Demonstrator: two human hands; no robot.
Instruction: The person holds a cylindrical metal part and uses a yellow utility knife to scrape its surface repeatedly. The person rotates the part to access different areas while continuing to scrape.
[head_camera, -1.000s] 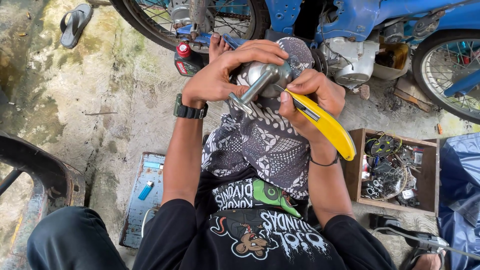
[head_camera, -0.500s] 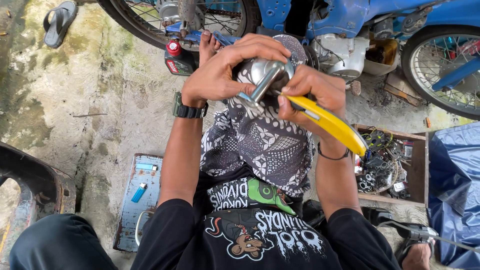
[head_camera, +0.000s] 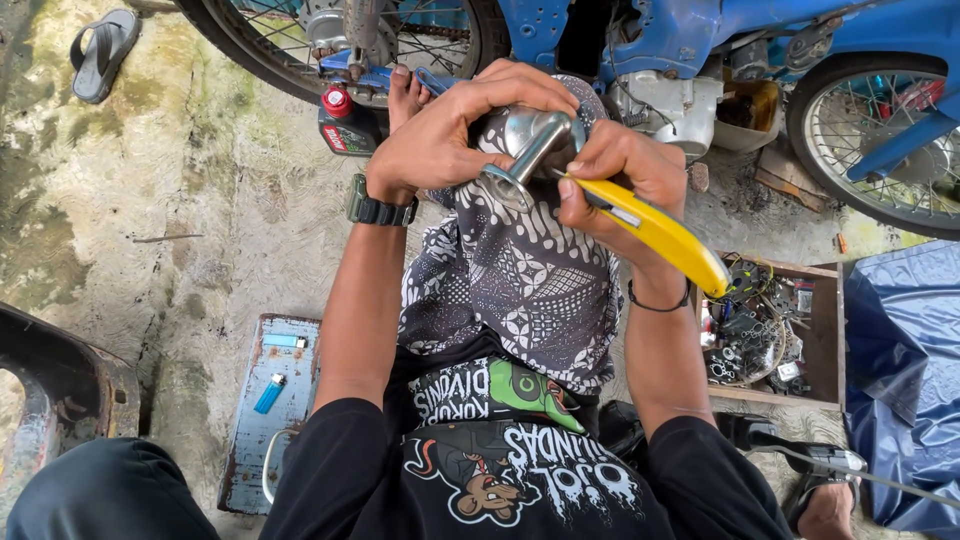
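The metal part (head_camera: 530, 150) sits over my knee, just below the blue motorbike (head_camera: 720, 40). My left hand (head_camera: 450, 135) is gripping it and my right hand (head_camera: 620, 175) clamps the yellow tool (head_camera: 660, 235) against it. Behind the tool is the parts box (head_camera: 770, 330).

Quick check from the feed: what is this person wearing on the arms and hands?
Both hands are bare, no gloves. The left hand has a dark, chunky wristwatch on its wrist. The right hand has a thin black band around its wrist. Short black sleeves stop above the elbows, leaving both forearms uncovered.
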